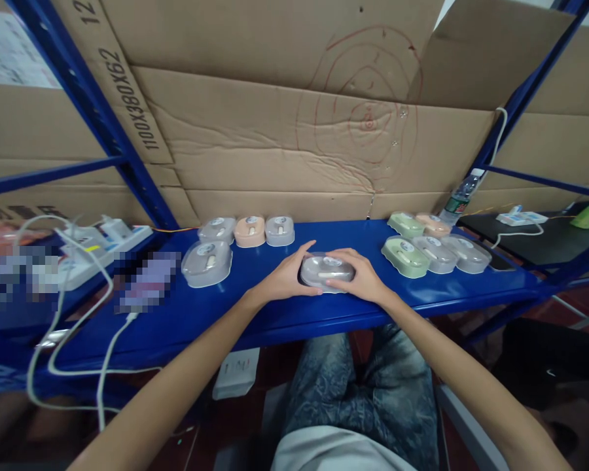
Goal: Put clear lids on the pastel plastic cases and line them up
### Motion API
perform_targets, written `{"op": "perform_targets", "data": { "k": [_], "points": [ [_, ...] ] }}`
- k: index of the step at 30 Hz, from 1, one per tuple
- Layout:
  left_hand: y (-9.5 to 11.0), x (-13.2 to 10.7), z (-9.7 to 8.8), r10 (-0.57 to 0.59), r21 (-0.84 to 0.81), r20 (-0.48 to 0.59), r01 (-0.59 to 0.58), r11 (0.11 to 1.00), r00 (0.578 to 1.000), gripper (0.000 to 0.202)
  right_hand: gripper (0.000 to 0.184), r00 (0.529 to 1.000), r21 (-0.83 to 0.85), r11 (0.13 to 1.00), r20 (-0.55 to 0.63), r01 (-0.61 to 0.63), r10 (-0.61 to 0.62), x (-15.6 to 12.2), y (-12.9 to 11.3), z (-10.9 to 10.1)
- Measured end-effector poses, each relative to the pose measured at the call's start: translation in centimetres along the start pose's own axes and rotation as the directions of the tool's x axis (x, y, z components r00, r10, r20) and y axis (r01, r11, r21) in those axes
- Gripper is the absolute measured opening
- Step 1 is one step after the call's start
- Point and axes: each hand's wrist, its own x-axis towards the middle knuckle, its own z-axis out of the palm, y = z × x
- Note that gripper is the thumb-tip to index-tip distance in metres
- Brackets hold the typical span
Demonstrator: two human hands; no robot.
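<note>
— Gripping a grey oval case from both ends: left hand on its left end, right hand on its right.
— Fingers closed or slack?
— Closed on the case, both sets, curled over its top with thumbs pressed to the near side.
— Lifted or resting?
— Cannot tell. Low over the blue shelf, close to its front edge, about midway along.
— Anything beside it?
— Four more cases to the left: one grey in front, then grey, peach and grey in a row behind. Five cases to the right: green, grey and grey in front, green and peach behind. All well apart from the hands.
— Farther out?
— Power strip with white cables at far left, water bottle at far right, cardboard behind.
</note>
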Motion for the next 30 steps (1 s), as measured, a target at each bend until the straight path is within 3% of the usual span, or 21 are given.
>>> {"op": "perform_targets", "data": {
  "k": [3,6,9,12,15,17,19,21,24,30],
  "points": [
    [-0.2,0.0,-0.4,-0.033,0.007,0.009,0.033,0.999,0.999,0.128,0.052,0.986,0.028,0.994,-0.124,-0.105,0.107,0.8,1.5,-0.7],
    [-0.4,0.0,-0.8,-0.037,0.027,0.037,0.036,0.999,0.999,0.123,0.057,0.955,-0.228,0.938,-0.200,-0.262,0.218,1.7,3.8,-1.6],
    [-0.3,-0.1,-1.1,-0.058,0.075,0.054,0.054,0.996,0.997,0.116,0.064,0.934,-0.492,0.794,-0.175,-0.357,0.312,2.2,5.9,-2.1],
    [-0.2,-0.2,-1.2,-0.066,0.103,0.065,0.059,0.993,0.996,0.118,0.063,0.922,-0.582,0.725,-0.125,-0.368,0.367,2.2,6.6,-2.1],
    [-0.2,-0.2,-1.1,-0.061,0.122,0.078,0.051,0.991,0.995,0.116,0.058,0.951,-0.537,0.784,-0.161,-0.310,0.265,1.8,5.1,-2.2],
    [-0.3,-0.1,-1.0,-0.054,0.129,0.085,0.043,0.991,0.995,0.115,0.056,0.983,-0.437,0.883,-0.135,-0.171,0.123,1.6,3.2,-2.2],
    [-0.4,-0.1,-0.9,-0.046,0.129,0.084,0.035,0.991,0.995,0.115,0.058,1.000,-0.294,0.956,-0.007,0.010,-0.012,1.3,1.4,-1.8],
    [-0.6,0.0,-0.8,-0.045,0.129,0.079,0.034,0.991,0.996,0.116,0.067,0.986,-0.179,0.976,0.138,0.121,-0.096,1.1,0.1,-1.0],
    [-0.9,0.0,-0.6,-0.043,0.131,0.068,0.034,0.991,0.997,0.115,0.073,0.971,-0.136,0.981,0.217,0.136,-0.104,0.9,-0.5,0.4],
    [-0.8,0.1,-0.4,-0.080,0.109,0.060,0.073,0.991,0.995,0.119,0.071,0.992,-0.015,0.998,0.112,0.061,-0.059,1.1,0.3,1.0]
  ]
}}
